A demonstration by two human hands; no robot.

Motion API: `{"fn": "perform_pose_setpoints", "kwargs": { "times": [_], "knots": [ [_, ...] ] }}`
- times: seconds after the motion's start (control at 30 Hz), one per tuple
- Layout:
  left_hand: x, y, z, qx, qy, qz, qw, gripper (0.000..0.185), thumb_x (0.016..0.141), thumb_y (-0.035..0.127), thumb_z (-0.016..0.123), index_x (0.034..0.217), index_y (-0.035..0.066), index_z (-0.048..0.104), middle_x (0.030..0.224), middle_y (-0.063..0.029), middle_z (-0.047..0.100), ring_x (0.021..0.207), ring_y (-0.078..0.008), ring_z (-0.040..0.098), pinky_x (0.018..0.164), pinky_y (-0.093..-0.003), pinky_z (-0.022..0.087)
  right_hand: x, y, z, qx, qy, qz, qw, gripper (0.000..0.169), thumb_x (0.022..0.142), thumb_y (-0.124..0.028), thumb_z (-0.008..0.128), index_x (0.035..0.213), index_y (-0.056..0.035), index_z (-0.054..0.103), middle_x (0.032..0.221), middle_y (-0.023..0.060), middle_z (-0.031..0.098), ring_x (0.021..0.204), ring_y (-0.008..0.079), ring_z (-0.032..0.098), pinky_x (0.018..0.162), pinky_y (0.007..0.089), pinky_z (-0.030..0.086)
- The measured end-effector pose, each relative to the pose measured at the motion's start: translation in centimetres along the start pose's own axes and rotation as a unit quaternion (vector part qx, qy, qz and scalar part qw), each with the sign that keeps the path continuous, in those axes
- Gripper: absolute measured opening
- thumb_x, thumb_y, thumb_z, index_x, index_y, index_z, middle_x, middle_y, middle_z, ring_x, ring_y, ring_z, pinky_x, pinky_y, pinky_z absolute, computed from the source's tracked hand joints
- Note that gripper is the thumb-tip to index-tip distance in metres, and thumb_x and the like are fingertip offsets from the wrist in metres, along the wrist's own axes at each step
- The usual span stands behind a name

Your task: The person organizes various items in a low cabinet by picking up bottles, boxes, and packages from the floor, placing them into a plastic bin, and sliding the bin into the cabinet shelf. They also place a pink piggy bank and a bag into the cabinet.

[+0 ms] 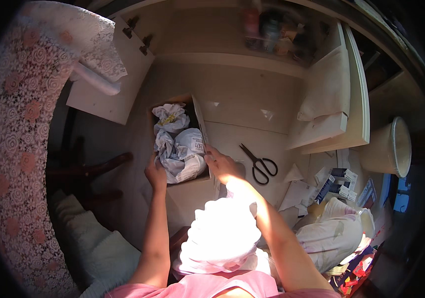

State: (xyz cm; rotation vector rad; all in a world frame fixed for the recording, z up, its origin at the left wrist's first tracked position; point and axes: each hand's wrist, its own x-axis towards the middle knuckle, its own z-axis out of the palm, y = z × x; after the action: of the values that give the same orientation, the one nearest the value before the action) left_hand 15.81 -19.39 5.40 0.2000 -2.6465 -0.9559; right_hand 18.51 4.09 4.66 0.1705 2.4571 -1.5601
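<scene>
A cardboard box (200, 111) stands on the tiled floor in front of me, its top uncovered. Inside lie crumpled white plastic bags (190, 143), one bearing a printed label; what the bags contain is hidden. My left hand (156, 173) holds the box's left side near the front corner, fingers partly hidden. On the opposite side, my right hand (222, 164) grips the right wall, its fingers over the edge. To the right of that hand, a pair of black-handled scissors (260, 165) lies on the floor, blades pointing away from me.
A cabinet door (104, 97) hangs swung out at left, beside a lace tablecloth (30, 111). Drawers (354, 93) jut out at right, near a cream waste bin (384, 151). Small boxes (341, 182) and paper scraps (298, 193) litter the floor. A blurred container of bottles (272, 31) sits inside the cabinet.
</scene>
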Motion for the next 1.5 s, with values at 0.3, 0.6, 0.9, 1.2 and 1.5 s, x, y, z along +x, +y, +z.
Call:
{"fn": "perform_pose_setpoints", "kwargs": {
  "times": [0.3, 0.6, 0.9, 1.2, 1.5],
  "knots": [
    [5.5, 6.8, 8.4, -0.091, -0.087, 0.000, 0.992, 0.031, 0.082, 0.003, 0.049, 0.110, -0.003, 0.061, 0.105, -0.0238, 0.063, 0.102, -0.0368, 0.059, 0.089, -0.0362, 0.044, -6.0, 15.8, -3.0, -0.421, 0.117, 0.060, 0.897, 0.057, 0.077, -0.009, 0.062, 0.132, -0.0162, 0.047, 0.143, 0.0116, 0.033, 0.122, 0.0391, 0.041, 0.088, 0.0472, 0.045],
    [5.4, 11.9, 21.5, 0.000, -0.143, 0.144, 0.979, 0.025, 0.079, 0.013, 0.055, 0.094, -0.006, 0.062, 0.092, -0.0296, 0.061, 0.088, -0.0455, 0.058, 0.073, -0.0492, 0.047, -13.0, 15.3, -3.6, -0.370, 0.156, 0.176, 0.899, 0.030, 0.077, -0.010, 0.058, 0.107, -0.0109, 0.064, 0.111, 0.0134, 0.055, 0.093, 0.0291, 0.058, 0.075, 0.0393, 0.048],
    [3.1, 13.8, 26.6, 0.053, -0.176, 0.189, 0.965, 0.025, 0.079, 0.014, 0.055, 0.094, -0.005, 0.061, 0.091, -0.0297, 0.061, 0.088, -0.0452, 0.059, 0.075, -0.0496, 0.048, -14.3, 10.4, -9.6, -0.116, 0.302, 0.200, 0.925, 0.019, 0.081, -0.009, 0.054, 0.096, -0.0025, 0.063, 0.104, 0.0156, 0.059, 0.095, 0.0316, 0.058, 0.080, 0.0421, 0.048],
    [0.3, 22.7, 13.1, 0.240, -0.431, 0.390, 0.777, 0.022, 0.078, 0.018, 0.062, 0.093, 0.002, 0.066, 0.083, -0.0188, 0.066, 0.080, -0.0373, 0.063, 0.074, -0.0421, 0.051, -18.7, 1.4, -15.1, -0.010, 0.452, 0.106, 0.885, 0.014, 0.083, -0.013, 0.054, 0.092, -0.0056, 0.064, 0.090, 0.0135, 0.064, 0.083, 0.0342, 0.061, 0.073, 0.0434, 0.048],
    [-7.4, 39.4, 5.0, 0.040, -0.715, 0.459, 0.526, 0.017, 0.081, 0.009, 0.058, 0.095, -0.001, 0.060, 0.076, -0.0100, 0.067, 0.071, -0.0166, 0.065, 0.066, -0.0296, 0.050, -29.7, -10.8, -19.0, -0.016, 0.567, -0.064, 0.821, 0.018, 0.084, -0.013, 0.057, 0.099, -0.0034, 0.062, 0.099, 0.0122, 0.063, 0.089, 0.0320, 0.061, 0.081, 0.0399, 0.047]
  ]
}}
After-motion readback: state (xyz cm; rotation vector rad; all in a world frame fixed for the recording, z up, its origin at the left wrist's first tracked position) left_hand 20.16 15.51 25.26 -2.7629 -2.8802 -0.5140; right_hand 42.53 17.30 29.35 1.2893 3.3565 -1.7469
